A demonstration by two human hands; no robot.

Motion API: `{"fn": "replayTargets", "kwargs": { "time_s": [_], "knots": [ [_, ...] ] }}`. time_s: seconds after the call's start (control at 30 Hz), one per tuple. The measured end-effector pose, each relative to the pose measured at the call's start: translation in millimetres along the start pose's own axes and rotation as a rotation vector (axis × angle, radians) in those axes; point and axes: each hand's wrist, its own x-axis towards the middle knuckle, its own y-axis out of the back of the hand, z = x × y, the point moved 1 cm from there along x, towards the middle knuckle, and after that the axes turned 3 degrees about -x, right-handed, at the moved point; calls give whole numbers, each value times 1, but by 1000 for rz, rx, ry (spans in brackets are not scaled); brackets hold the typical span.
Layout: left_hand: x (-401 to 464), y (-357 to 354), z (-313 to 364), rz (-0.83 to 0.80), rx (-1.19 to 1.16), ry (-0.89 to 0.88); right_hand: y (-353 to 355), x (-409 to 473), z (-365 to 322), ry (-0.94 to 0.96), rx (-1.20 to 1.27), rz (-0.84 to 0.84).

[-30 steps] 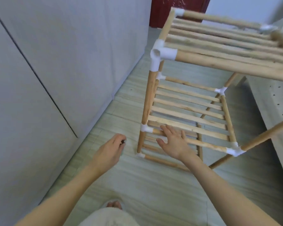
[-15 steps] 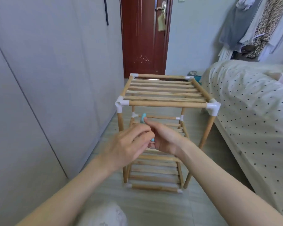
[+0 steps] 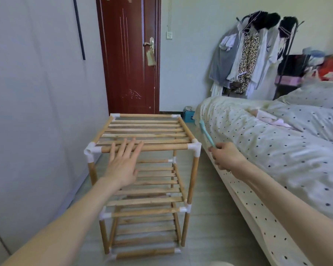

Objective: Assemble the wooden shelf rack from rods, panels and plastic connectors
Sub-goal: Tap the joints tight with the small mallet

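Wooden three-tier shelf rack of pale rods, slatted panels and white plastic corner connectors (image 3: 142, 169): stood upright on the floor, centre of frame, apparently complete. Left hand (image 3: 123, 162): fingers straight and apart, over the top tier's front rod; contact could not be told. Right hand (image 3: 226, 155): right of the rack, pinching a slim turquoise plastic tool (image 3: 206, 133). Step judged: final check; next, press joints firm.

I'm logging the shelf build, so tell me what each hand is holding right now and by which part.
The right hand grips a thin teal tool by its lower end. The left hand holds nothing, fingers straight at the rack's top front rod.
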Motion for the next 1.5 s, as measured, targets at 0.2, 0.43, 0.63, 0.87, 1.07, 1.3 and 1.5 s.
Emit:
{"fn": "replayTargets", "kwargs": {
  "time_s": [0.2, 0.43, 0.63, 0.87, 1.07, 1.3, 1.5],
  "knots": [
    [0, -16, -1, 109, 62, 15, 27, -4, -3, 416, -91, 648],
    [2, -16, 3, 105, 57, 43, 16, -3, 15, 331, -214, 504],
    [2, -17, 2, 95, 75, 50, -5, -9, 32, 175, -485, 185],
    [2, -15, 5, 88, 77, 51, 24, -9, 19, 293, 3, 628],
    [3, -15, 6, 94, 69, 56, 22, -3, 24, 219, -210, 254],
    [-1, -14, 7, 87, 84, 55, 7, -18, 25, -47, -338, -107],
    [0, -13, 9, 85, 69, 58, 35, -14, 9, 241, -9, 565]
  ]
}}
